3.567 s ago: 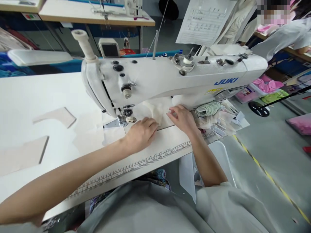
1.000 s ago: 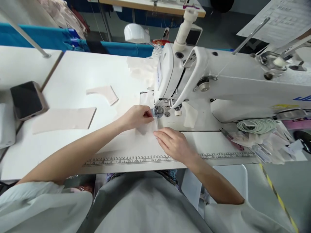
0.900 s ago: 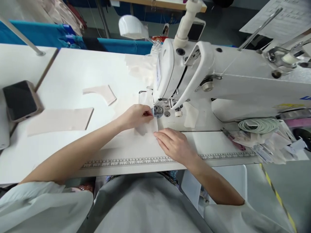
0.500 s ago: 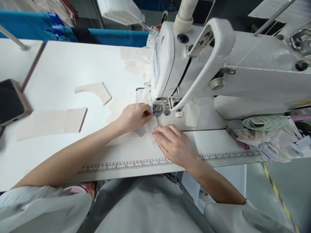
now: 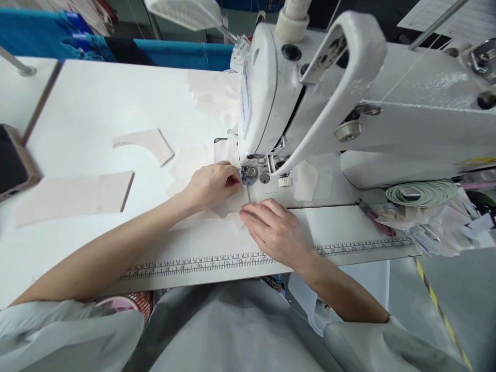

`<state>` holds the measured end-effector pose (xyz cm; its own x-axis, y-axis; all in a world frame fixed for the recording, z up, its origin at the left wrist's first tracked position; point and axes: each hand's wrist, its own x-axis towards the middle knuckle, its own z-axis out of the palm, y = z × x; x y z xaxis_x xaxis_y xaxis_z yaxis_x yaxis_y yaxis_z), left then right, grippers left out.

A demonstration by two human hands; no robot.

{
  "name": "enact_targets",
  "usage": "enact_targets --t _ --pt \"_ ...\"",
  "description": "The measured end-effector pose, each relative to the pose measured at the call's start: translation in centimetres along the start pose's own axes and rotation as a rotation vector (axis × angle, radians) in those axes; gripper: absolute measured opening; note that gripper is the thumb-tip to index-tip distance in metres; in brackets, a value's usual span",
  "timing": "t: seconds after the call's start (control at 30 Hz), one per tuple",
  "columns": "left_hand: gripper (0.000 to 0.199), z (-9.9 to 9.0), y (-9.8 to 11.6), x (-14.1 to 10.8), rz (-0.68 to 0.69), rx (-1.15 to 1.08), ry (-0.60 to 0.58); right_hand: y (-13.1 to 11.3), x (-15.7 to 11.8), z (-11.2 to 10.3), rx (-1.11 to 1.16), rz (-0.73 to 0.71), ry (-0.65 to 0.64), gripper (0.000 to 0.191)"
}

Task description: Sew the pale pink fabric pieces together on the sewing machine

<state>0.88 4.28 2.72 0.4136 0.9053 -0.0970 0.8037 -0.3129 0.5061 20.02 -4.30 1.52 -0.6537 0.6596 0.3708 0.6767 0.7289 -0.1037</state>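
A thin, pale piece of fabric (image 5: 228,207) lies in front of the needle area of a white sewing machine (image 5: 259,98). My left hand (image 5: 213,183) pinches the fabric close to the presser foot (image 5: 248,173), fingers closed at its left side. Nearer to me, my right hand (image 5: 275,227) has its thumb and index finger together on the fabric's front right edge. The fabric is partly covered by both hands, and its pale colour blends with the white table.
To the left lie a curved fabric piece (image 5: 149,142) and a long fabric strip (image 5: 77,196), with a phone (image 5: 15,160) beyond. A ruler tape (image 5: 217,263) runs along the front edge. On the right are snips (image 5: 375,219), a coil of green cord (image 5: 420,194) and scraps (image 5: 437,222).
The camera view has shifted slightly. My right hand has drawn a little left along the fabric, while my left hand stays by the presser foot.
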Motion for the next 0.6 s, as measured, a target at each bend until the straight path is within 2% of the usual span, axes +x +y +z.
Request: enact_targets --t 0.4,0.6 --pt "0.016 -0.06 -0.08 -0.02 0.020 0.001 0.002 -0.12 -0.13 -0.23 0.027 0.016 -0.026 0.022" --pt "0.016 -0.20 0.11 0.02 0.003 0.030 -0.017 0.57 0.10 -0.65 0.027 0.113 -0.002 0.026"
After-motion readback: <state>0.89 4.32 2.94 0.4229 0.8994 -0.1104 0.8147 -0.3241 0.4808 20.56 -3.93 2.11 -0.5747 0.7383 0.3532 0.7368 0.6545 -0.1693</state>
